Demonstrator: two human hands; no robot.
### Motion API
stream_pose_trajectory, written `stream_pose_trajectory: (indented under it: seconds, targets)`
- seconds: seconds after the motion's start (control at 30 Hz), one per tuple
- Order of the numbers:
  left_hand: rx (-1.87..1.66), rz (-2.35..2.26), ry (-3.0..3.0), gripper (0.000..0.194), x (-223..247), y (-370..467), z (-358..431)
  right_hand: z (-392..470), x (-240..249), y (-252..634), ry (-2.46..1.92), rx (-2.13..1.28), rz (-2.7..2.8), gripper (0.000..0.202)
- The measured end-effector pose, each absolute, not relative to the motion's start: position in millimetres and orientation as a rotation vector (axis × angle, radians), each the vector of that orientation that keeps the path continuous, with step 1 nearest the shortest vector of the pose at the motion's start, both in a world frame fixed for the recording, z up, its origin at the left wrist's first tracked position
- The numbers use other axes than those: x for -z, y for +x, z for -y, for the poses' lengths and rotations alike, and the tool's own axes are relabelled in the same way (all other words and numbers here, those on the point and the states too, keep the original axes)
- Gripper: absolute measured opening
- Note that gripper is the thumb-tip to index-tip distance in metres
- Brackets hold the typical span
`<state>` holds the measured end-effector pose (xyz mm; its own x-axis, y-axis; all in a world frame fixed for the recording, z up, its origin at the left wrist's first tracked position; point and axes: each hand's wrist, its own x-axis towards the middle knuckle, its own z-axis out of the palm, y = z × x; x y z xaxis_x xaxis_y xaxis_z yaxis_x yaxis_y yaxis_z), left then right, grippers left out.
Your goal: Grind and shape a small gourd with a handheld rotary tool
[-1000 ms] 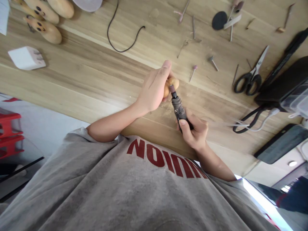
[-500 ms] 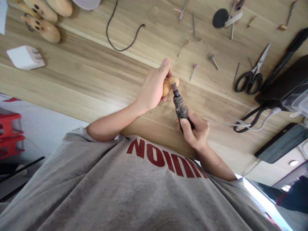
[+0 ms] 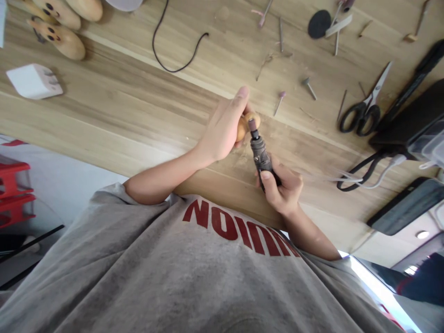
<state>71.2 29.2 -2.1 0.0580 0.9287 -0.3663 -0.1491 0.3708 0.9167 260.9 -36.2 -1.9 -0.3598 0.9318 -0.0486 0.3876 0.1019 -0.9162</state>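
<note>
A small tan gourd-shaped piece [image 3: 242, 130] sits above the wooden table [image 3: 121, 104], pinched in the curled fingers of the left hand [image 3: 222, 127], thumb pointing away from the body. The dark rotary tool [image 3: 260, 155] has its reddish-brown tip over the piece; whether they touch, I cannot tell. The right hand [image 3: 282, 185] is wrapped around the tool, thumb pressed along its side. Beyond the hands lie loose metal bits [image 3: 281, 34] and a black disc [image 3: 319, 24]. Black-handled scissors [image 3: 366, 108] rest to the right. Leftward are a curved black cord [image 3: 167, 68], a white plug [image 3: 34, 81] and pale gourds with drawn faces [image 3: 64, 40].
</note>
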Motion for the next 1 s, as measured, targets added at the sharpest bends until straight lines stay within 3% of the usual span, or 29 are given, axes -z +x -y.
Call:
stream_pose_trajectory:
  seconds: [0.4,0.67,1.0]
  targets:
    - [-0.966,-1.412,1.201,0.065,-14.8,66.4,-23.2,37.7,2.5,260.7,-1.3,-1.283,1.714,0.023]
    - [-1.135,-1.349,1.455,0.062,-3.2,63.1,-25.8,36.6,2.3,261.0,-1.264,-1.264,1.788,0.023]
    - [-1.034,-1.422,1.498,0.062,0.6,61.8,-26.6,37.8,1.8,261.1,-1.3,-1.243,1.804,0.023]
